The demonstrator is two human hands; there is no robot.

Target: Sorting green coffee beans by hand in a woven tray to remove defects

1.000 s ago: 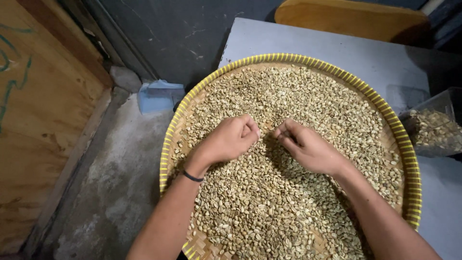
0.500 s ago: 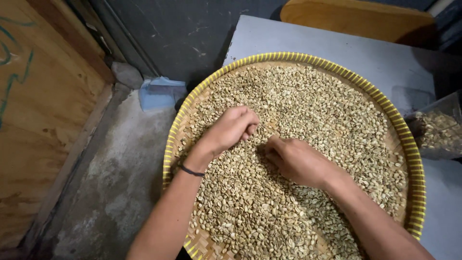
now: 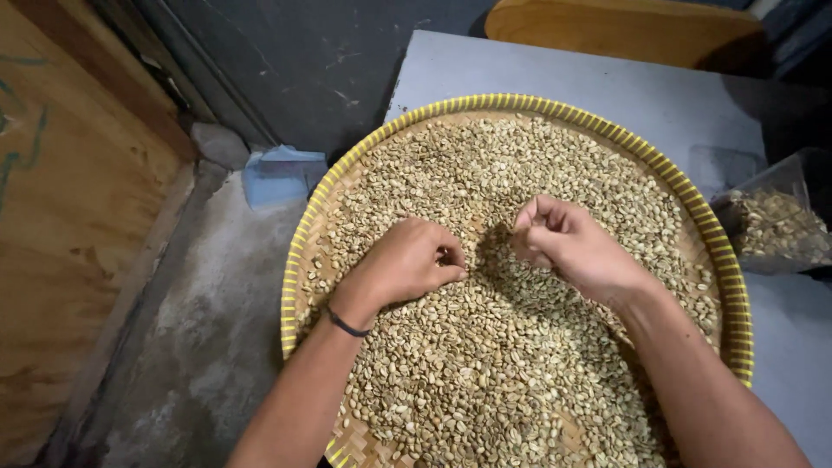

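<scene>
Hands sorting pale green beans on a round woven tray.

The woven tray [image 3: 732,286], yellow-rimmed, rests on a grey table [image 3: 676,104] and overhangs its left edge above a concrete floor [image 3: 208,329]; downward pressure on that side could tip it and spill the beans [image 3: 485,381], which cover nearly the whole tray. A clear container [image 3: 771,225] of beans stands just beside the right rim. The left hand [image 3: 403,264] is curled, fingertips pinched on the beans. The right hand [image 3: 568,243] is loosely fisted, raised; its contents, possibly beans, are hidden.
</scene>
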